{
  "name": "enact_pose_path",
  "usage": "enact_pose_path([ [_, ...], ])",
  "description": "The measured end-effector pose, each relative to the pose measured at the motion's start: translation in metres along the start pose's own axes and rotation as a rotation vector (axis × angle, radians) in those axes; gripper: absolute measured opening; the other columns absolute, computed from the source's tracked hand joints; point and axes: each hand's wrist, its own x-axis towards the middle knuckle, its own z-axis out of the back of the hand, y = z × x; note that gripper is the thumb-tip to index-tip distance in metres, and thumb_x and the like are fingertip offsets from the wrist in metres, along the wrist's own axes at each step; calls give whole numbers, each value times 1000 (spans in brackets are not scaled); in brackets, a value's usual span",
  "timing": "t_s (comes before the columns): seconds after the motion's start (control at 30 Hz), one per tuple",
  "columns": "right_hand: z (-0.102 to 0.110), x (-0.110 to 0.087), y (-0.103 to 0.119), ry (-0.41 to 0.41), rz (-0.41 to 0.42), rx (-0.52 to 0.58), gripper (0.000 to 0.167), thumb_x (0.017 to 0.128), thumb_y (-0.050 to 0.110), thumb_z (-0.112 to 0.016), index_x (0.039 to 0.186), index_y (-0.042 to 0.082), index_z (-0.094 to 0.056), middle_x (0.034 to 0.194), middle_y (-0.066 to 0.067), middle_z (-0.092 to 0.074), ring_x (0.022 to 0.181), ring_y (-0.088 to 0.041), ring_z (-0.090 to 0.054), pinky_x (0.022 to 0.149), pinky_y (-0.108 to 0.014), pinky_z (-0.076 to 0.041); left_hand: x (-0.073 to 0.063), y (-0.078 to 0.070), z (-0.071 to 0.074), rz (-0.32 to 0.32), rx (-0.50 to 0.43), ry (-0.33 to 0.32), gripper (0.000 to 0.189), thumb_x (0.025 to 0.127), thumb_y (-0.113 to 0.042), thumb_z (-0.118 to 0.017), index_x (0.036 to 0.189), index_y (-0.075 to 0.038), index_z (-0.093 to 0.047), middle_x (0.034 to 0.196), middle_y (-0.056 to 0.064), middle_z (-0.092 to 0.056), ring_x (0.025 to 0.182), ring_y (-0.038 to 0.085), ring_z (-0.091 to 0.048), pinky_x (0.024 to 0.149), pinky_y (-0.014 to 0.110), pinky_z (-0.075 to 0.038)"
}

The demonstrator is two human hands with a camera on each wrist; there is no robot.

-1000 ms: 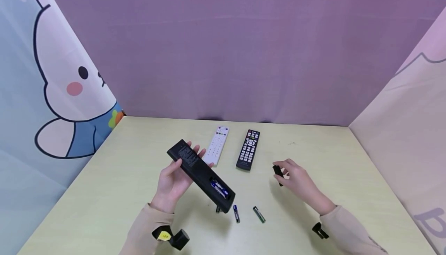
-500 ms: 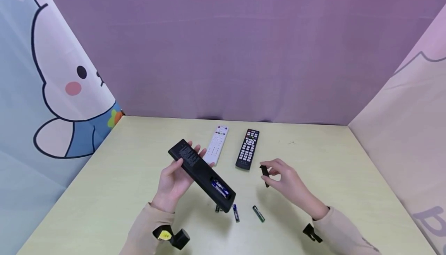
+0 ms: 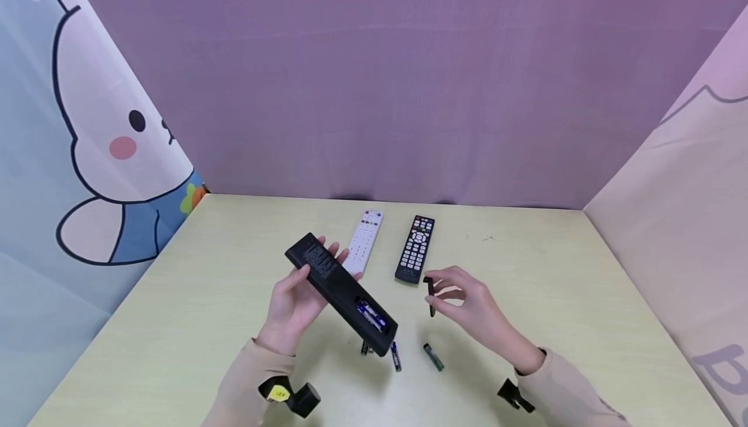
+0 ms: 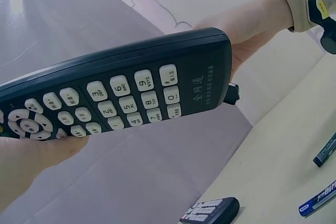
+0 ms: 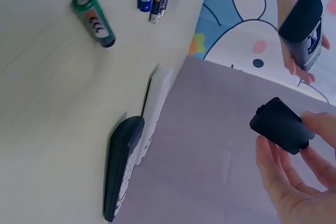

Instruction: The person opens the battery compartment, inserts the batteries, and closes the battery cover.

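Observation:
My left hand (image 3: 295, 307) grips a black remote control (image 3: 333, 284) with its back turned up. Its battery compartment is uncovered, and blue batteries (image 3: 371, 317) lie inside. The left wrist view shows the white buttons on the front of this remote (image 4: 126, 93). Between thumb and fingers, my right hand (image 3: 467, 300) pinches a small black battery cover (image 3: 431, 296), held above the table to the right of the remote. In the right wrist view the cover (image 5: 281, 125) shows its broad dark face, apart from the remote.
A white remote (image 3: 363, 242) and a second black remote (image 3: 415, 249) lie face up at the back of the table (image 3: 526, 252). Nearer are a green battery (image 3: 434, 357) and a blue battery (image 3: 396, 357). Another battery (image 3: 365, 348) is partly hidden beneath the held remote.
My right hand has moved left with the battery cover, closer to the held remote, and the cover now appears edge-on. The left hand and its remote have shifted only slightly right.

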Motion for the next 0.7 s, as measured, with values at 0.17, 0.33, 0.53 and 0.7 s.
enact_pose_path([
  [0.17,-3,1,8,-11,-2,83,34,75,0,-66,109,0,-58,100,-11,-58,82,-19,-59,69,-26,-54,0,0,0,3,-3,4,39,86,-2,-47,123,-10,-40,120,11,-44,121,26,-35,104,57,0],
  [0.33,-6,1,14,-14,-31,140,33,77,3,-65,109,3,-59,98,-11,-58,84,-16,-59,71,-27,-54,2,1,0,11,-1,17,38,86,-2,-47,123,-10,-40,120,11,-45,121,26,-35,105,56,-4],
  [0.53,-10,2,21,-9,-62,198,34,77,4,-65,111,4,-58,97,-6,-57,86,-13,-58,72,-30,-54,3,4,0,15,9,9,38,86,-2,-47,122,-11,-40,121,10,-44,122,26,-35,105,56,-4],
  [0.7,-17,2,26,-14,-56,239,35,78,4,-65,111,3,-58,95,-8,-57,86,-12,-58,72,-30,-54,4,5,0,9,20,-6,39,86,-2,-47,123,-12,-40,121,9,-43,121,25,-35,105,56,-8],
])
